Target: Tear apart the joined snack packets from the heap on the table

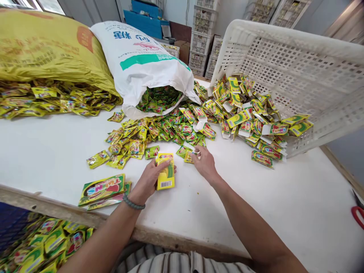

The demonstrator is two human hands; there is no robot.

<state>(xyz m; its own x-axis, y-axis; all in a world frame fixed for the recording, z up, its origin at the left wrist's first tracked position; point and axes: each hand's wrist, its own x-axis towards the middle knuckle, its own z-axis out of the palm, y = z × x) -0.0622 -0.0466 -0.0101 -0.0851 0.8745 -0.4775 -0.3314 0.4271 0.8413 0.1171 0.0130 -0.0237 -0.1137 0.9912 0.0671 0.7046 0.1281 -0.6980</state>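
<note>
My left hand [150, 176], with a braided bracelet at the wrist, holds a small yellow box [166, 178] upright, its barcode end toward me. Just to the right, my right hand [203, 161] has its fingertips pinched at a yellow packet [188, 156], beside a green packet [181, 151]. Behind both hands lies a pile of yellow packets [136, 147] and green packets [170, 129]. More green packets spill from the mouth of a white sack [153, 49]. Flat boxes printed TWINS [104, 189] rest left of my left hand.
A white plastic basket [287, 57] lies tipped at the right with small boxes [241, 110] spilling out. A yellow sack [51, 45] sits at the back left. Red-handled scissors [356, 214] lie at the right edge. Below the table [224, 223], filled boxes [54, 242] lie at lower left.
</note>
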